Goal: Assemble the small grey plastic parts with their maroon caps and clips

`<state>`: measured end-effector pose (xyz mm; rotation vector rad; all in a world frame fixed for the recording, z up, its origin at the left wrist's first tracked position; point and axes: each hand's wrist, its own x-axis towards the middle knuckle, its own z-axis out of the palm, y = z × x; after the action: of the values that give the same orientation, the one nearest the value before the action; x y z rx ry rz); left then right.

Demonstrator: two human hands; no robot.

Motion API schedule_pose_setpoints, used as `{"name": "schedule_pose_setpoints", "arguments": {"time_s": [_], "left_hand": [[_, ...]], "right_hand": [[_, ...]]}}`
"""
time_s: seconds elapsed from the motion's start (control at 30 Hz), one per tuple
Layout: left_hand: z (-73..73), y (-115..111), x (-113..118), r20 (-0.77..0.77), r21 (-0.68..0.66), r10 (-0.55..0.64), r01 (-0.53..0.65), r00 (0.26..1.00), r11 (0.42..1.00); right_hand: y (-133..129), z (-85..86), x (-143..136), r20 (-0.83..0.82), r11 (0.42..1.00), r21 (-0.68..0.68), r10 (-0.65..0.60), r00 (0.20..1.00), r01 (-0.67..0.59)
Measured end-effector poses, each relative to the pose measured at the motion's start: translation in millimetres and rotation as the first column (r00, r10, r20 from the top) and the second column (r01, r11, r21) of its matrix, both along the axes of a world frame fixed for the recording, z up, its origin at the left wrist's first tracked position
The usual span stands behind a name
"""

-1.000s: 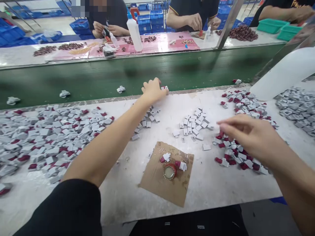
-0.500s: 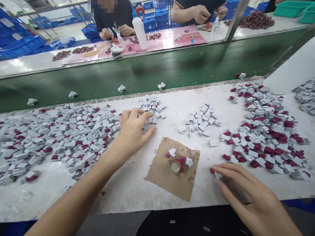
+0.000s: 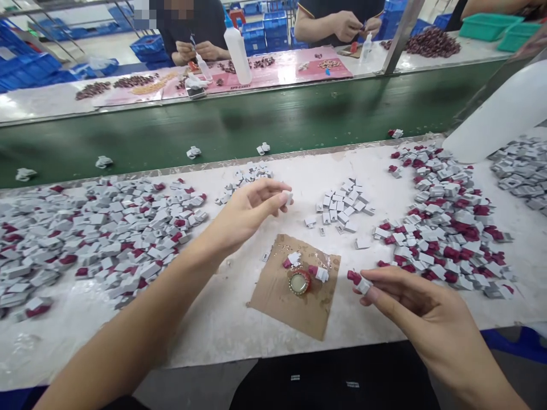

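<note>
Between thumb and fingers, my left hand (image 3: 252, 210) pinches a small light-grey plastic piece (image 3: 288, 197), raised over the table beside a little pile of grey pieces (image 3: 256, 171). My right hand (image 3: 423, 307) grips a grey-and-maroon plastic part (image 3: 359, 282) by its grey end, right of a cardboard square (image 3: 277, 307). On that cardboard sit a bottle cap (image 3: 299, 282), hollow side up, and two grey-and-maroon parts (image 3: 319, 273). A second small pile of grey pieces (image 3: 342, 208) lies behind the cardboard.
Heaps of grey-and-maroon parts cover the left (image 3: 106, 239) and right (image 3: 453, 228) of the table. A white bottle (image 3: 491, 119) leans in at the right. Several parts lie on the green conveyor belt (image 3: 299, 119). Across it, co-workers' hands (image 3: 348, 25) handle small pieces.
My left hand has moved right from the small grey pile and now holds a grey piece. My right hand has lifted the grey-and-maroon part off the table. Parts on the belt have shifted left.
</note>
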<state>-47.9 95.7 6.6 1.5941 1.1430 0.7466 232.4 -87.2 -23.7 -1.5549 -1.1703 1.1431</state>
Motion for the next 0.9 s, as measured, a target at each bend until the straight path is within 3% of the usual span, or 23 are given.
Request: {"name": "schedule_pose_setpoints", "arguments": {"time_s": [0.1, 0.17, 0.23, 0.3, 0.4, 0.47, 0.63, 0.83, 0.9], "left_hand": [[2.6, -19.0, 2.7, 0.304, -0.319, 0.053, 0.049, 0.951, 0.947], [-0.2, -27.2, 4.1, 0.337, -0.368, 0.072, 0.061, 0.939, 0.928], [-3.8, -31.2, 3.9, 0.242, -0.284, 0.056, 0.016, 0.969, 0.959], [-7.0, -32.1, 1.9, 0.005, -0.077, 0.055, -0.055, 0.998, 0.995], [-12.2, -30.7, -2.3, -0.358, 0.219, 0.118, -0.039, 0.926, 0.975], [-17.6, -28.9, -4.5, -0.467, 0.246, 0.097, 0.024, 0.879, 0.969], [-32.3, -24.6, -6.9, -0.537, 0.3, 0.113, 0.064, 0.836, 0.952], [-32.0, -25.0, -6.5, -0.424, 0.326, 0.139, 0.007, 0.895, 0.945], [-29.3, -25.7, -5.1, -0.32, 0.304, 0.132, -0.03, 0.938, 0.952]], "right_hand": [[11.1, 2.7, -12.4, -0.086, 0.997, 0.077, 0.0, 0.996, 0.007], [17.0, 4.8, -20.6, -0.09, 0.991, 0.136, 0.017, 0.996, -0.005], [20.8, 7.6, -28.0, -0.057, 0.983, 0.168, 0.081, 0.995, -0.07], [22.3, 10.2, -34.2, -0.007, 0.973, 0.183, 0.141, 0.99, -0.137], [21.9, 12.3, -41.7, 0.063, 0.953, 0.201, 0.218, 0.974, -0.226], [21.3, 12.5, -45.7, 0.094, 0.941, 0.218, 0.243, 0.966, -0.258], [22.1, 11.4, -51.0, 0.115, 0.934, 0.23, 0.254, 0.96, -0.275], [21.8, 7.2, -55.6, 0.167, 0.914, 0.285, 0.251, 0.954, -0.29], [20.5, 6.9, -57.6, 0.2, 0.902, 0.309, 0.249, 0.948, -0.302]]}}
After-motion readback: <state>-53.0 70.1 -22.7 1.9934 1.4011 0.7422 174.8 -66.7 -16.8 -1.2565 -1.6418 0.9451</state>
